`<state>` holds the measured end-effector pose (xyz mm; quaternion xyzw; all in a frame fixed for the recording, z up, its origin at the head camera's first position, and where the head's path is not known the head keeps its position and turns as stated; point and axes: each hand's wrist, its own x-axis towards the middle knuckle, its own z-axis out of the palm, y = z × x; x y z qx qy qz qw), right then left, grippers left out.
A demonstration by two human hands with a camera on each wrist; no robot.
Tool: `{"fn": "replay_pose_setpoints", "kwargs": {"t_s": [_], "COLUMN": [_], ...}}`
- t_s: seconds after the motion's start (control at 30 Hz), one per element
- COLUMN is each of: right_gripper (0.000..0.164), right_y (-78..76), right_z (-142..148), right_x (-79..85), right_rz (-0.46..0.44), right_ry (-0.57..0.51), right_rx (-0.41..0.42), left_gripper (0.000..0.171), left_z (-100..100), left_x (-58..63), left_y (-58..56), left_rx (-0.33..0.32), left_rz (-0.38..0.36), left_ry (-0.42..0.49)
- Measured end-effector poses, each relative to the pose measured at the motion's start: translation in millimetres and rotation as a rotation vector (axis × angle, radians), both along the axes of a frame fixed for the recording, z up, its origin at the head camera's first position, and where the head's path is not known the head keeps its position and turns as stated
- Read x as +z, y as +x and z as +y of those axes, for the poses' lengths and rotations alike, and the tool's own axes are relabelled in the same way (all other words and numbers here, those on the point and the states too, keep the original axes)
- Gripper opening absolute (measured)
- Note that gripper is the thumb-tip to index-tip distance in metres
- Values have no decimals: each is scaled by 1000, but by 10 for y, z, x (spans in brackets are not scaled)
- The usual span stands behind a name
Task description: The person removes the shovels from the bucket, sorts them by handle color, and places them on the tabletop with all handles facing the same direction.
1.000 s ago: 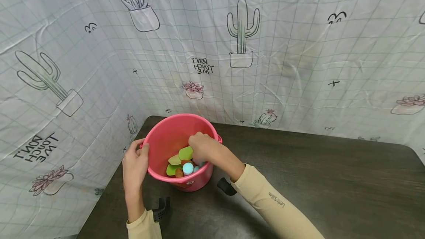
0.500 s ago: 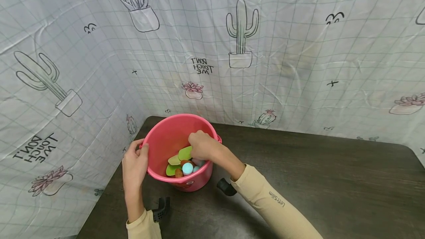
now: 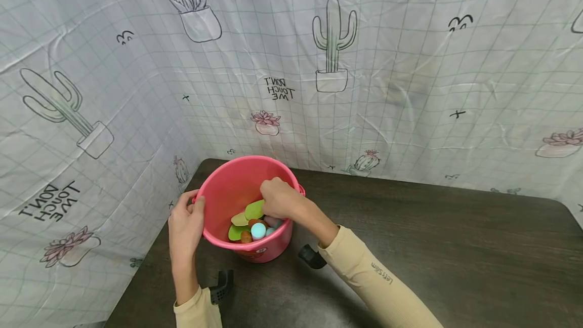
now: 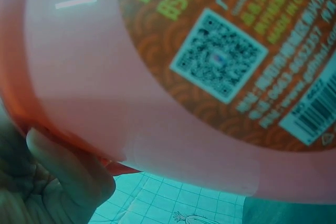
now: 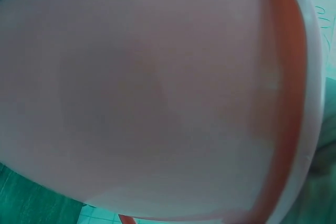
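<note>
A pink bucket (image 3: 227, 181) stands tilted toward me on the dark table in the head view. My left hand (image 3: 185, 221) grips its left rim, and in the left wrist view the fingers (image 4: 68, 171) curl at the rim. My right hand (image 3: 280, 199) reaches over the right rim into the bucket, its fingertips hidden; I cannot tell what they hold. Near it lie a bright green flat piece (image 3: 254, 210), a pale yellow-green piece (image 3: 240, 219), another green piece (image 3: 237, 232), a brown piece (image 3: 246, 237) and a light blue round-topped piece (image 3: 258, 231).
The dark wooden table (image 3: 410, 247) stretches right of the bucket. A white curtain (image 3: 410, 65) printed with cacti hangs behind and at the left. Black wrist mounts (image 3: 222, 286) stick out from both forearms. The bucket's outer wall (image 5: 157, 93) fills most of the right wrist view.
The right hand has shifted very slightly within the bucket, and a little more of a greyish-pink piece shows beneath it. The left hand stays at the rim.
</note>
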<state>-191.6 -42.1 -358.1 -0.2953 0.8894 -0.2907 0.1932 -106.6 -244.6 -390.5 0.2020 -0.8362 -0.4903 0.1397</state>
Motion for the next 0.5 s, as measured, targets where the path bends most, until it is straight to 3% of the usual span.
{"fn": "replay_pose_setpoints", "kwargs": {"t_s": [0.5], "right_gripper": [42], "right_y": [-6], "right_z": [27], "right_x": [-12], "right_rz": [-8], "right_ry": [-83], "right_rx": [7], "left_gripper": [39], "left_z": [0], "left_x": [-19], "left_y": [16], "left_rx": [1], "left_rz": [7], "left_ry": [6]}}
